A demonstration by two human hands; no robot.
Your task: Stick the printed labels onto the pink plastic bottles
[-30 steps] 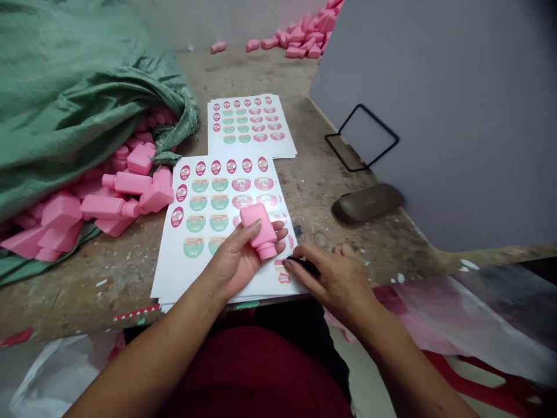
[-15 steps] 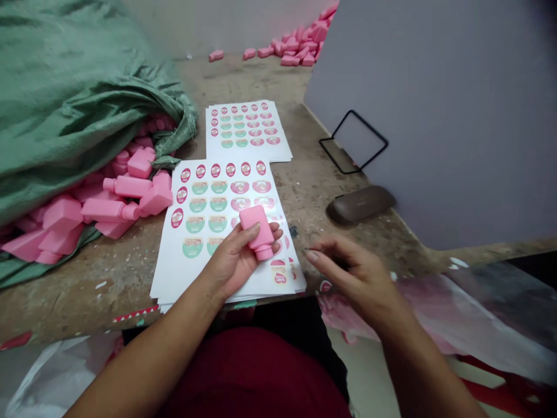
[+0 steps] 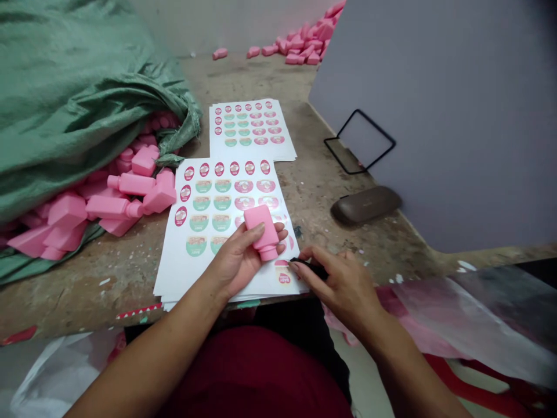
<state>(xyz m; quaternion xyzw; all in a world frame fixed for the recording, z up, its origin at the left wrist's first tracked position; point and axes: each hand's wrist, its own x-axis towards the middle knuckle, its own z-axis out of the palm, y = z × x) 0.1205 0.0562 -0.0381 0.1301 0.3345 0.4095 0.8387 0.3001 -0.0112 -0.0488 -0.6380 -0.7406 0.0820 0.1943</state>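
My left hand (image 3: 237,258) is closed around a small pink plastic bottle (image 3: 261,230), neck pointing toward me, held over a stack of sticker sheets (image 3: 217,220) printed with red, green and pink oval labels. My right hand (image 3: 343,284) rests at the sheet's near right corner, fingers pinched on a thin black tool (image 3: 310,267) whose tip touches the sheet beside a label (image 3: 284,277).
A green woven sack (image 3: 73,87) at the left spills several pink bottles (image 3: 126,191) onto the worn table (image 3: 313,191). A second sticker stack (image 3: 250,128) lies farther back. A dark glasses case (image 3: 365,204), a black wire stand (image 3: 360,141) and a grey board (image 3: 444,116) are to the right. More pink bottles (image 3: 304,40) lie at the back.
My right hand lifted off the sheet and drew right half a second ago, then came back to the sheet's near right corner with the black tool. My left hand kept holding the bottle.
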